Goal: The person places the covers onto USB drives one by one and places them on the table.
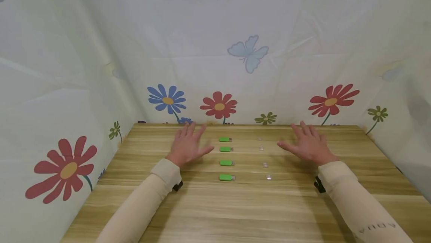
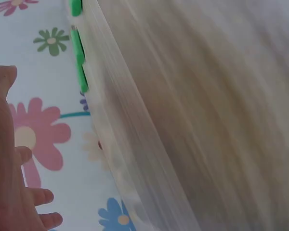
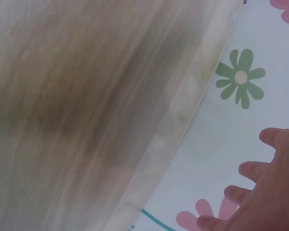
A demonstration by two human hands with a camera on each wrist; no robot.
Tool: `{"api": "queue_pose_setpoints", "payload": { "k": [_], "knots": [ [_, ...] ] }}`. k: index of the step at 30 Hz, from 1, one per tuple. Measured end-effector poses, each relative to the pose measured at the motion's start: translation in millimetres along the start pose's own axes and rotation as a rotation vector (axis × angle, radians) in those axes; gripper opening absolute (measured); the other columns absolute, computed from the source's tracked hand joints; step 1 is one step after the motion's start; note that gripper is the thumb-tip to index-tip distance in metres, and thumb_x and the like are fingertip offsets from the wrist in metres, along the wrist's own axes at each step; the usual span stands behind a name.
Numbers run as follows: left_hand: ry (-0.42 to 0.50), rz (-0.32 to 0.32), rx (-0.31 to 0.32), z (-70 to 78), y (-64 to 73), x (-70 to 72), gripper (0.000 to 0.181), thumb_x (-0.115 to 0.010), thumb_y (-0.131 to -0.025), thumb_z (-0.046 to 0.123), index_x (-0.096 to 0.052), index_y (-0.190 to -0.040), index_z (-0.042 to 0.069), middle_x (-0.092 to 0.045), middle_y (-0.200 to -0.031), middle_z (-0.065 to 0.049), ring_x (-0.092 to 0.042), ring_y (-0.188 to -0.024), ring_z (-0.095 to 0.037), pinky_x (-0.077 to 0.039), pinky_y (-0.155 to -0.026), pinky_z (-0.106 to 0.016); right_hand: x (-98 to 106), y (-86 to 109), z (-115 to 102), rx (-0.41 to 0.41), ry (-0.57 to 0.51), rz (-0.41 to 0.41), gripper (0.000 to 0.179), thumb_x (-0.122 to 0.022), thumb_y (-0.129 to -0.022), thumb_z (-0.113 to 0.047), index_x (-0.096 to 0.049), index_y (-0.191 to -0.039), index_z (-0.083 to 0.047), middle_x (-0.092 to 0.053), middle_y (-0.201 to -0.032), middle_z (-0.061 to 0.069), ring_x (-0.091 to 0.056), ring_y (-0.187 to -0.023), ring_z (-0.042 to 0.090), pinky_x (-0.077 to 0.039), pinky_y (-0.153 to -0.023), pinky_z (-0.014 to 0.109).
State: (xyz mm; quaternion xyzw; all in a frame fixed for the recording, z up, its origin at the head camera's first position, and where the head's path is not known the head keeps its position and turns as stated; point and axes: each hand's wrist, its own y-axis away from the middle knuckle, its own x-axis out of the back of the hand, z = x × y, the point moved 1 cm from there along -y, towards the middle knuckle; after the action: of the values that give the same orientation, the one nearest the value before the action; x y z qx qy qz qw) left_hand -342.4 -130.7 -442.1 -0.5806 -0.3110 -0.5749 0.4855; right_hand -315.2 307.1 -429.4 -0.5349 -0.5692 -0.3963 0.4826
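Several green USB sticks (image 1: pixel 226 163) lie in a column on the wooden table, their metal plugs pointing right and uncovered. To their right, a matching column of small clear caps (image 1: pixel 265 165) lies on the wood. My left hand (image 1: pixel 188 145) is left of the sticks, fingers spread and holding nothing; its thumb points toward the sticks. On the other side, my right hand (image 1: pixel 308 144) is spread out right of the caps, also holding nothing. Some green sticks (image 2: pixel 78 45) show edge-on in the left wrist view. The right wrist view shows my right hand's fingers (image 3: pixel 253 171) apart.
The wooden table (image 1: pixel 215 213) reaches back to a white curtain (image 1: pixel 188 30) printed with flowers and a butterfly. The curtain also hangs along the left and right sides. A dark wrist strap piece (image 1: pixel 320 185) shows beneath the right sleeve.
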Motion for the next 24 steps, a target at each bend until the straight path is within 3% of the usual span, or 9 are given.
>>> {"api": "queue_pose_setpoints", "payload": {
  "k": [8,17,24],
  "knots": [
    [-0.04,0.007,-0.122,22.1,6.8,4.7,0.08,-0.05,-0.095,0.07,-0.042,-0.155,0.018,-0.045,-0.154,-0.017,-0.041,-0.144,-0.041,-0.035,-0.118,-0.059,0,8.2,-17,0.083,0.017,0.03,0.1,-0.047,-0.092,-0.077,-0.028,-0.16,-0.007,-0.021,-0.165,0.029,-0.019,-0.149,0.056,-0.017,-0.111,0.082],
    [-0.059,0.001,-0.226,43.4,17.2,1.0,0.079,-0.05,-0.094,0.072,-0.045,-0.153,0.019,-0.053,-0.148,-0.013,-0.05,-0.138,-0.035,-0.043,-0.114,-0.051,-1,19.4,-38,0.179,-0.005,0.055,0.093,-0.054,-0.092,-0.073,-0.041,-0.154,-0.005,-0.033,-0.161,0.029,-0.032,-0.145,0.055,-0.028,-0.112,0.075],
    [-0.048,-0.072,-0.308,56.3,26.1,-1.0,0.083,-0.052,-0.093,0.072,-0.039,-0.157,0.019,-0.054,-0.147,-0.01,-0.051,-0.137,-0.032,-0.043,-0.114,-0.048,-7,27.1,-52,0.291,-0.035,0.068,0.084,-0.066,-0.091,-0.063,-0.049,-0.149,-0.005,-0.042,-0.156,0.027,-0.041,-0.141,0.05,-0.035,-0.113,0.067]
  ]
}}
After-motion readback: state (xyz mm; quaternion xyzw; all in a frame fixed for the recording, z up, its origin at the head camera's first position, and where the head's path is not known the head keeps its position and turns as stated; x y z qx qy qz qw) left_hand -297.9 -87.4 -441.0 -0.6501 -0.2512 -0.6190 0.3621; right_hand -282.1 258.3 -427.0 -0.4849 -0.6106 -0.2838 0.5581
